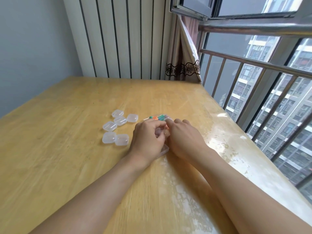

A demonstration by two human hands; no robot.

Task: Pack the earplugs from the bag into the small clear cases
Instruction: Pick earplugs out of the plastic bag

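Note:
A clear bag point(158, 117) of coloured earplugs, orange, green and blue, lies on the wooden table point(67, 132) just beyond my hands. My left hand point(147, 137) and my right hand point(184, 139) meet side by side over a small clear case point(164, 150), whose edge shows beneath them. My left fingers are curled and pinch something small and pale between the hands; I cannot tell what it is. My right fingers curl down onto the near end of the bag. Several closed small clear cases point(116, 128) sit in a loose cluster left of my hands.
The table's right edge point(236, 125) runs along a window with a metal railing point(253, 65). A curtain point(184, 53) hangs at the far right corner, and a ribbed white panel point(126, 36) stands behind the table.

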